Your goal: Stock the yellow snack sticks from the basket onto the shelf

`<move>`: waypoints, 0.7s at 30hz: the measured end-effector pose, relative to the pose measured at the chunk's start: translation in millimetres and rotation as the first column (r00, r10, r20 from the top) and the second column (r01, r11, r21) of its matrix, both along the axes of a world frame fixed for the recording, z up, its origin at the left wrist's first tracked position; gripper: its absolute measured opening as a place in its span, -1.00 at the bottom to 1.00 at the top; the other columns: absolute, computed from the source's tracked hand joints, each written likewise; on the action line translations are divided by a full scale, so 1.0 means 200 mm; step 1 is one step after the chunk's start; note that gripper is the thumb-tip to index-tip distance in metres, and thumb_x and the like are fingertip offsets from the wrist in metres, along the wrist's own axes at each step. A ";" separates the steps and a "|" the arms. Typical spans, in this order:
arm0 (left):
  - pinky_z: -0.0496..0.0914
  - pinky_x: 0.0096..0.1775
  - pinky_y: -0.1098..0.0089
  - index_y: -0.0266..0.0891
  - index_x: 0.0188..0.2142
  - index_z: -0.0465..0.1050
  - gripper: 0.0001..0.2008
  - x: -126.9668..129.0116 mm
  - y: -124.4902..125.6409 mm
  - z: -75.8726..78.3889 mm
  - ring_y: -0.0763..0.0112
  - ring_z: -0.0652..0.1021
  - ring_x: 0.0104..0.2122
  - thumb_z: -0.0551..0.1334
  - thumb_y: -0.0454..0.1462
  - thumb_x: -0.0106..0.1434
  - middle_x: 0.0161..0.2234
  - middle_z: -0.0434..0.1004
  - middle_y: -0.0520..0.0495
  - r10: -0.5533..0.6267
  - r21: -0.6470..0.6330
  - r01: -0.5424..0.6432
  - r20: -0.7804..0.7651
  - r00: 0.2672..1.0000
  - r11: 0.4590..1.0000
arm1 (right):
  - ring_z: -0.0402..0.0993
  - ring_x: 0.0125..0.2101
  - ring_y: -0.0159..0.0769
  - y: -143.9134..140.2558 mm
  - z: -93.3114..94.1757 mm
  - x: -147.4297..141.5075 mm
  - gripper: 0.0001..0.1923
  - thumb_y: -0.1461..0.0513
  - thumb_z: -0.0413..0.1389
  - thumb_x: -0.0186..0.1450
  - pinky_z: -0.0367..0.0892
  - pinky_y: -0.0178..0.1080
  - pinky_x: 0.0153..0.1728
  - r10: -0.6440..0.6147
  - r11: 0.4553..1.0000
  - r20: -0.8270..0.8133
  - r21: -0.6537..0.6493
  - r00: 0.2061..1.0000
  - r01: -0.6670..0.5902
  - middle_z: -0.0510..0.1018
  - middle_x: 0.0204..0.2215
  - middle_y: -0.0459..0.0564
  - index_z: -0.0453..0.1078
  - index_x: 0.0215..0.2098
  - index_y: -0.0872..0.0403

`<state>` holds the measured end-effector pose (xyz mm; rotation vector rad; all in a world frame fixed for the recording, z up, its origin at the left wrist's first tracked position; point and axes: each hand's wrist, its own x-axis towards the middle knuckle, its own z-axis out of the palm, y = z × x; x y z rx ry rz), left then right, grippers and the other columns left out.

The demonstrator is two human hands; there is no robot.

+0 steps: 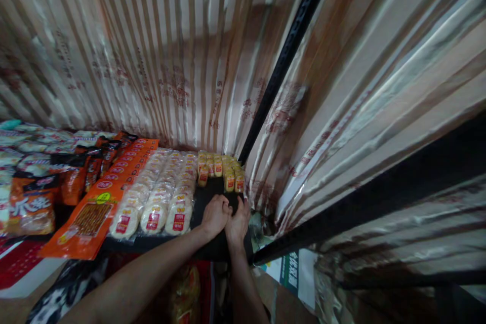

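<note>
Hands (226, 217) meet on dark shelf (212, 190) between cake rows (159, 197) and yellow packs (224, 169).

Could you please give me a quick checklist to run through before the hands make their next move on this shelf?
1. Both hands in view: left hand and right hand touch each other on the dark shelf: ok.
2. Anything held in either grip: cannot tell.
3. Yellow packets upright in rows behind the hands: ok.
4. Round white packets lined up left of the hands: ok.
5. Bare shelf space ahead of the hands: ok.
</note>
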<state>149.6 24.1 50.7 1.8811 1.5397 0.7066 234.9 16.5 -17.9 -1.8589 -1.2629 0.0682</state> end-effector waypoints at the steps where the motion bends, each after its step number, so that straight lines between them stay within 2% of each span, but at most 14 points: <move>1: 0.32 -0.13 0.43 -0.27 -0.28 0.42 -0.80 -0.01 -0.04 0.00 0.42 0.48 -0.23 0.03 -0.38 0.23 -0.26 0.46 -0.10 -0.012 -0.003 0.012 0.011 1.000 1.000 | 0.12 0.14 -0.03 -0.02 -0.01 0.00 -0.49 0.24 -0.14 0.19 0.11 0.00 0.08 0.008 1.000 -0.010 0.013 1.000 -0.008 0.26 0.11 0.33 0.27 0.07 0.29; 7: 0.34 -0.14 0.40 -0.27 -0.29 0.42 -0.72 -0.10 -0.29 -0.06 0.39 0.47 -0.26 -0.07 -0.37 0.25 -0.26 0.45 -0.13 -0.041 -0.012 0.042 0.078 0.996 0.999 | 0.33 0.01 -0.17 -0.19 -0.08 -0.07 -0.54 0.24 -0.13 0.16 0.26 -0.10 -0.01 0.155 0.985 -0.063 0.086 0.986 -0.149 0.42 -0.01 0.21 0.36 -0.02 0.18; 11: 0.34 -0.08 0.39 -0.23 -0.20 0.39 -0.68 -0.25 -0.48 -0.16 0.39 0.47 -0.19 -0.10 -0.37 0.24 -0.22 0.46 -0.13 -0.066 0.060 0.055 0.201 0.977 0.997 | 0.42 -0.09 -0.22 -0.27 -0.06 -0.14 -0.57 0.27 -0.17 0.20 0.33 -0.16 -0.08 0.195 0.979 -0.083 0.072 0.977 -0.190 0.48 -0.08 0.18 0.40 -0.07 0.17; 13: 0.34 -0.10 0.38 -0.21 -0.23 0.40 -0.68 -0.34 -0.58 -0.21 0.37 0.48 -0.20 -0.12 -0.34 0.26 -0.25 0.48 -0.14 -0.060 0.046 0.051 0.224 0.973 0.998 | 0.45 -0.14 -0.22 -0.28 -0.03 -0.17 -0.58 0.26 -0.17 0.22 0.35 -0.17 -0.12 0.182 0.983 -0.082 0.053 0.980 -0.179 0.50 -0.12 0.19 0.40 -0.08 0.18; 15: 0.36 -0.16 0.38 -0.18 -0.35 0.41 -0.66 -0.43 -0.66 -0.24 0.38 0.49 -0.28 -0.13 -0.30 0.28 -0.32 0.50 -0.11 -0.068 -0.071 0.084 0.199 0.978 0.994 | 0.46 -0.18 -0.20 -0.27 0.00 -0.19 -0.58 0.23 -0.17 0.23 0.35 -0.18 -0.15 0.189 0.982 -0.069 0.035 0.980 -0.187 0.51 -0.16 0.20 0.40 -0.09 0.20; 17: 0.37 -0.17 0.36 -0.15 -0.41 0.44 -0.70 -0.50 -0.73 -0.27 0.36 0.50 -0.30 -0.06 -0.27 0.25 -0.33 0.53 -0.08 -0.056 -0.227 0.080 0.107 0.993 0.971 | 0.47 -0.22 -0.21 -0.22 0.03 -0.23 -0.58 0.22 -0.15 0.24 0.36 -0.19 -0.18 0.199 0.980 -0.056 0.020 0.978 -0.198 0.51 -0.19 0.19 0.40 -0.09 0.22; 21: 0.41 -0.20 0.28 0.00 -0.39 0.50 -0.87 -0.63 -0.81 -0.31 0.26 0.53 -0.25 0.15 -0.19 0.14 -0.31 0.54 0.01 -0.034 -0.350 0.040 0.023 0.999 0.936 | 0.47 -0.36 -0.26 -0.07 0.09 -0.31 -0.60 0.22 -0.10 0.22 0.36 -0.24 -0.28 0.191 0.981 -0.029 -0.029 0.981 -0.192 0.52 -0.27 0.13 0.39 -0.07 0.21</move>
